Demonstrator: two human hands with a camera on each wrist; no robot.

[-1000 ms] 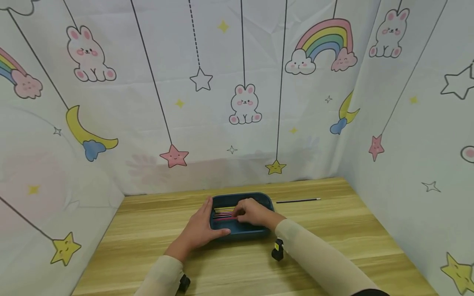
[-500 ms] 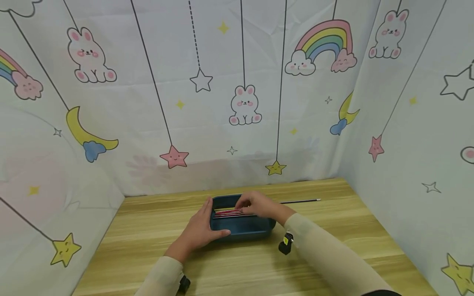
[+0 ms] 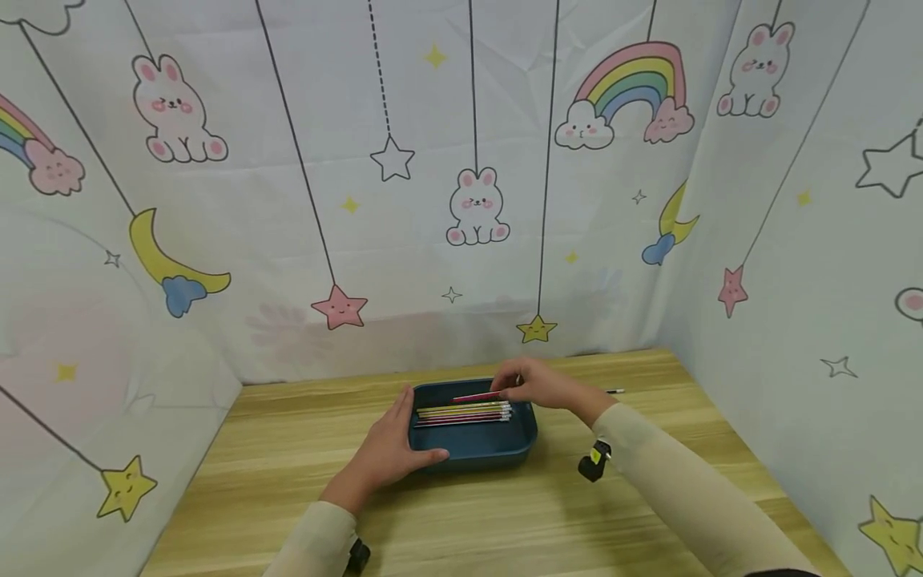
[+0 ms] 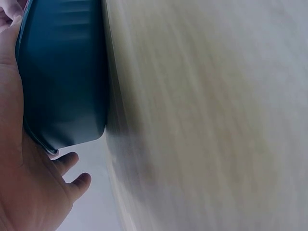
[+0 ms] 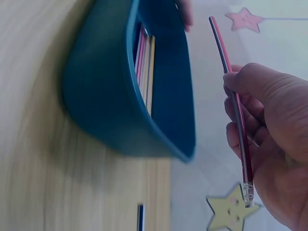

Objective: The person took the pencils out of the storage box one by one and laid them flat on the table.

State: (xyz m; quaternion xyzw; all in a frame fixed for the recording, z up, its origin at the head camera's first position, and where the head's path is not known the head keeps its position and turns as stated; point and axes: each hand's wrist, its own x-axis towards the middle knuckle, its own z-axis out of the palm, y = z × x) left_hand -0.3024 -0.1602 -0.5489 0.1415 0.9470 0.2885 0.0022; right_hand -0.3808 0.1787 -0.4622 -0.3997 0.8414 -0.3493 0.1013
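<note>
A dark blue box (image 3: 469, 461) stands on the table, with several pencils (image 3: 461, 415) lying side by side inside, pale ends to the right. My left hand (image 3: 387, 447) rests against its left end, fingers straight along the side and thumb stretched along the front rim. The left wrist view shows that palm close on the box wall (image 4: 67, 82). Over the box's back right corner, my right hand (image 3: 542, 385) pinches a red and black pencil (image 5: 239, 120) between thumb and fingers. Its clear-capped end points toward the wrist.
Partly hidden behind my right hand, a dark pencil (image 3: 616, 391) with a white end lies on the wooden table (image 3: 461, 525), right of the box. A white cloth (image 3: 404, 240) printed with rabbits and stars hangs behind the table and at both sides.
My right hand has risen out of the box and moved right and back, bringing the red pencil away from the others. The left hand stays in place on the box.
</note>
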